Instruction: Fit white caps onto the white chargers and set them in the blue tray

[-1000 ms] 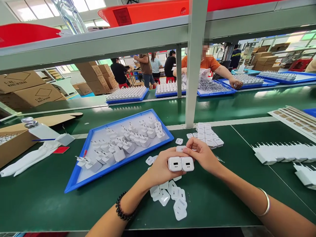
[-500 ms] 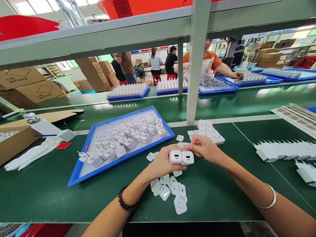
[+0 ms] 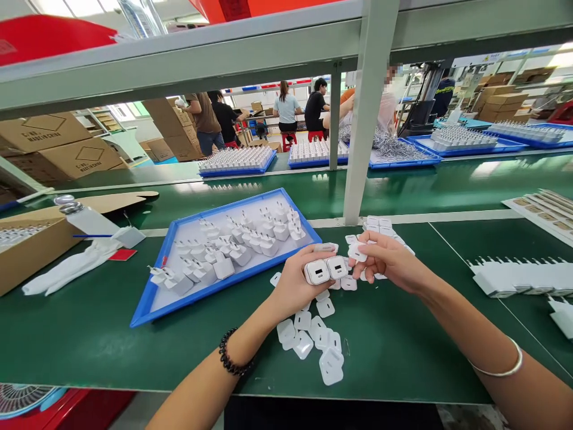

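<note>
My left hand [image 3: 293,278] is wrapped round two white USB charger plugs [image 3: 317,272] held side by side, their port ends facing me. Just right of them, my right hand [image 3: 389,260] pinches a small white square cover [image 3: 357,251] between thumb and fingers. The cover is close to the chargers; whether it touches them I cannot tell. Below my hands, several loose white covers [image 3: 331,364] lie scattered and overlapping on the green table [image 3: 394,352]. Behind my right hand sit stacked white square pieces [image 3: 378,223], partly hidden by it.
A blue-rimmed tray [image 3: 150,298] of white plugs, prongs up, stands to the left. A row of plugs [image 3: 514,278] lies at right. A shelf post [image 3: 360,119] rises behind my hands. Far left are a cardboard box [image 3: 40,257] and a white glove [image 3: 67,269].
My right hand has moved a little right, away from the chargers, and a white cover now shows clearly in its fingers. The left hand keeps its hold. The view has shifted slightly.
</note>
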{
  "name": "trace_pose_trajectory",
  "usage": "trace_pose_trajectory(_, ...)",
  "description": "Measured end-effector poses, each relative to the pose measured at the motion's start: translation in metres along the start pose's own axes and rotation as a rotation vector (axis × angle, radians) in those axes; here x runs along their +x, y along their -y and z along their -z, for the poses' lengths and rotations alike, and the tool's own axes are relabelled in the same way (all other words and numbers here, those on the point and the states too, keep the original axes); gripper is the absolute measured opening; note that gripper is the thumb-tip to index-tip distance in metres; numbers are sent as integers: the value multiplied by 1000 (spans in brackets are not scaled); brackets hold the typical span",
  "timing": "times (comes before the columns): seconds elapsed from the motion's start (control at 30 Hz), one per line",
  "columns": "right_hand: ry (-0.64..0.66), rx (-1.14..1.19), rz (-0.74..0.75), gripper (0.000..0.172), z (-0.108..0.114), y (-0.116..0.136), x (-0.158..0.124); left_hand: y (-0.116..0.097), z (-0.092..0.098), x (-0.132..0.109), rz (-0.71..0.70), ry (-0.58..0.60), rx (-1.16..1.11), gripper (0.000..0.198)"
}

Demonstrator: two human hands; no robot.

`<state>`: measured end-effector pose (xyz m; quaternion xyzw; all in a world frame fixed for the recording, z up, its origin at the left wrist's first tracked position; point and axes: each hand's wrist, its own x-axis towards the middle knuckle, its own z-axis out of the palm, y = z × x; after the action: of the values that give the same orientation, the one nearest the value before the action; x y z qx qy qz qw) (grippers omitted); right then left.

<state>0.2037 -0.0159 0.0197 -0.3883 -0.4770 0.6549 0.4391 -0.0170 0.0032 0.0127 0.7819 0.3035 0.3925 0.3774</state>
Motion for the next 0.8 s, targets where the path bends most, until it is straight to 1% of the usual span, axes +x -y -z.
trace_pose_trajectory(0.07,8,-9,1,26,-5,-1,-2,4,-2,-1,-73,-53,54,37)
trace_pose_trajectory(0.13,16,-25,16,24,-10,-4,-3,7,-3,-1,-110,-99,93,37)
trace_pose_trajectory(0.27,31,-32,17,30,-17,-11,-3,11,-2,0,-174,-154,176,38)
trace_pose_trajectory(0.37,48,-54,11,33,-19,-16,-2,11,-2,0,-229,-133,226,37)
trace_pose_trajectory(0.47,47,-89,34,32,-19,-18,-2,11,-3,-1,-249,-96,234,36)
trace_pose_trajectory(0.8,55,-119,23,31,-18,-16,-4,7,-5,-2,-208,-87,201,34)
